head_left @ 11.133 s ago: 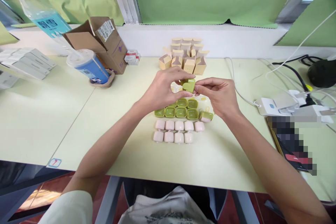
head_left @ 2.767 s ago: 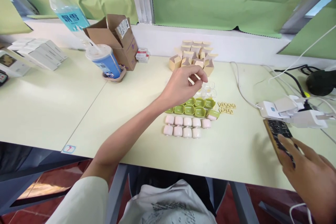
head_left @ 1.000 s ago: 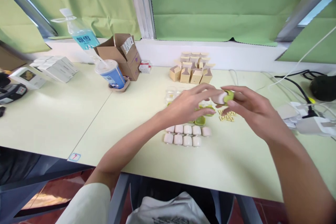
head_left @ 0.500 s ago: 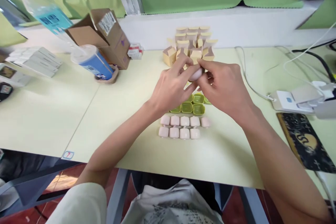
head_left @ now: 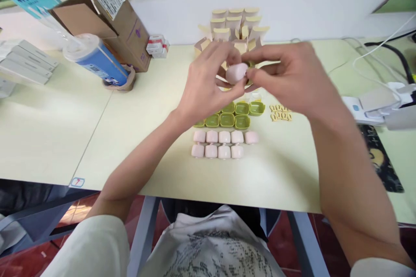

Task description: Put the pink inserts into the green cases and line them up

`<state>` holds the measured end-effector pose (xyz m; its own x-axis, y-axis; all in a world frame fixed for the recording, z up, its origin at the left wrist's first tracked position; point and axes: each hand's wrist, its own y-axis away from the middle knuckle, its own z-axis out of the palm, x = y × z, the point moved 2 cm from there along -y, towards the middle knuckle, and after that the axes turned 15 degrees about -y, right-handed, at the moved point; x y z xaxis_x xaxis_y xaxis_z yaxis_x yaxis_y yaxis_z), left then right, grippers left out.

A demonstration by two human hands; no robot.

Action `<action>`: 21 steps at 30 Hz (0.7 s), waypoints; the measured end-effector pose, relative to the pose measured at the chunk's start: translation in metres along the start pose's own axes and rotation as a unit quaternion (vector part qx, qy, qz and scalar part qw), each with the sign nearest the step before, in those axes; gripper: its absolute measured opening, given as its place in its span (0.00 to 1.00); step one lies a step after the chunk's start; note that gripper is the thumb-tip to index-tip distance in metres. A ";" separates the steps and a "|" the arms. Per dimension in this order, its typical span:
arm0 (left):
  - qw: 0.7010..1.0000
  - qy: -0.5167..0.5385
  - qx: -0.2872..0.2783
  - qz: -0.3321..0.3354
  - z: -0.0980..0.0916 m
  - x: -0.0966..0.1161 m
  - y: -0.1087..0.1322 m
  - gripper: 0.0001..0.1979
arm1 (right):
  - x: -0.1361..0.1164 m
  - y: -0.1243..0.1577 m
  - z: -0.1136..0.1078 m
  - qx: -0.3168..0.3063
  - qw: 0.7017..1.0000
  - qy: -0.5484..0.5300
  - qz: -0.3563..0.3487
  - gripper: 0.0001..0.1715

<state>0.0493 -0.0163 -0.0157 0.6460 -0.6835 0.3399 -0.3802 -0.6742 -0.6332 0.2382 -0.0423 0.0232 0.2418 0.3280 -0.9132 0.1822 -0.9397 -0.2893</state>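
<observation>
My left hand [head_left: 206, 82] is closed around a glossy pale pink shell [head_left: 236, 73], held above the table between thumb and fingers. Against the shell's right side my right hand [head_left: 289, 75] pinches an olive-green piece [head_left: 250, 66], mostly hidden by the fingers; whether the two parts are joined I cannot tell. Below the hands lie rows of olive-green open cups [head_left: 227, 120], partly covered by my left hand. Nearer to me sit two rows of pale pink shells [head_left: 224, 137]. Small yellow pieces [head_left: 281, 113] are grouped under my right wrist.
Several open cream paper boxes [head_left: 233, 24] stand against the wall behind my hands. To the left are a cardboard box [head_left: 130, 39], a blue cup [head_left: 105, 62] in a holder and a small red-and-white box [head_left: 157, 46]. A white power strip [head_left: 360, 112] with cables lies right.
Both hands have turned, so more of the pink shell and a green piece now show. The view has shifted, bringing the yellow pieces into sight.
</observation>
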 end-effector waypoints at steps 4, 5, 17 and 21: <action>0.996 0.088 -0.013 -0.011 -0.001 0.001 -0.003 0.11 | -0.001 0.002 -0.010 0.032 0.999 -0.023 0.001 0.10; 0.995 0.096 -0.011 -0.007 0.000 0.001 -0.003 0.10 | 0.000 0.002 -0.011 0.039 0.999 -0.019 0.005 0.11; 0.956 -0.028 -0.167 0.242 0.006 0.050 0.027 0.06 | 0.017 -0.005 -0.040 0.160 0.985 0.015 -0.067 0.09; 0.896 -0.120 -0.242 0.352 0.038 0.081 0.064 0.09 | 0.019 -0.006 -0.039 0.150 0.987 -0.002 -0.064 0.11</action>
<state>0.1028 -0.1040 -0.0550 0.2347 -0.9464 -0.2218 -0.9544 -0.1811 -0.2372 0.2787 -0.0263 0.0185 0.2306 0.4463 -0.8646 -0.0800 -0.8769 -0.4740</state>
